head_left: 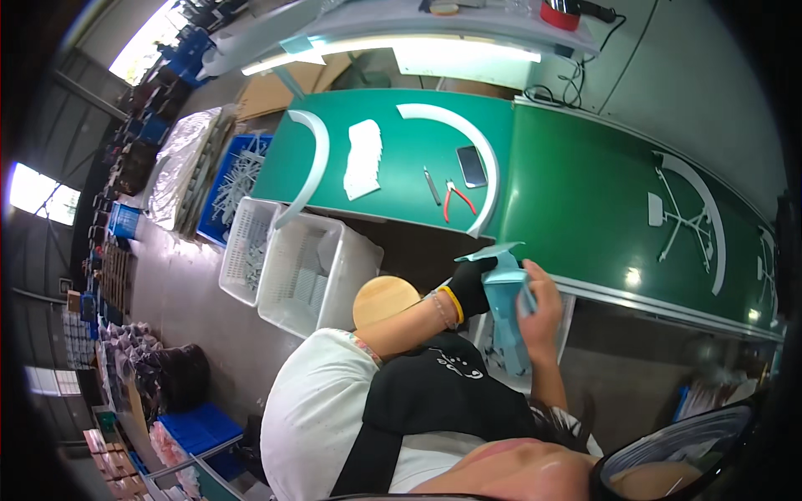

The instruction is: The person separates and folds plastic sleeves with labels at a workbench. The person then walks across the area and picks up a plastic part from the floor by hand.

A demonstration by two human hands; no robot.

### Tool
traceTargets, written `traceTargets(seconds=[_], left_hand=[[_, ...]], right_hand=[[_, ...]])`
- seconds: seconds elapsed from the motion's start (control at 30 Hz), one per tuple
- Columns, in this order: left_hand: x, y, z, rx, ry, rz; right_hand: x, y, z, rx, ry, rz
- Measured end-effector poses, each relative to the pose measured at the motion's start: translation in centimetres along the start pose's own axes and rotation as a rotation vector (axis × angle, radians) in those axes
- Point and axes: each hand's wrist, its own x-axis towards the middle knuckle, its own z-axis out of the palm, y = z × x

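Observation:
Close in front of my body, past the table's near edge, I hold a light blue plastic piece (504, 302) with flat panels and an angled top. My left hand (473, 288), in a black glove with a yellow cuff, is closed round its left side. On the other side my bare right hand (540, 311) grips the same piece, with its fingers partly hidden behind a blue edge. Farther away on the green table (401, 179) lie red-handled pliers (458, 200), a slim cutter (431, 186), a phone (471, 167) and a curved white strip (478, 142).
Another curved strip (316, 159) and white papers (362, 160) lie farther left. White plastic crates (280, 301) and a blue bin (210, 225) stand left of the table. A round wooden stool (384, 301) is beside my left arm. A conveyor belt (585, 192) carries white assemblies (687, 221) at right.

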Motion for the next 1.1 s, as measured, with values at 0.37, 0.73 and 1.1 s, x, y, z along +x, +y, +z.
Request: traceTargets(seconds=[0.37, 0.73, 1.1], left_hand=[[5.6, 8.0, 4.3, 0.084, -0.057, -0.181], [8.8, 31.4, 11.9, 0.471, -0.527, 0.058], [5.6, 43.2, 12.5, 0.471, -0.366, 0.384]], right_hand=[[7.8, 1.1, 3.2, -0.119, -0.020, 0.012], [30.2, -4.0, 13.0, -0.336, -0.058, -0.221], [40.3, -5.2, 17.3, 0.247, -0.375, -0.378]])
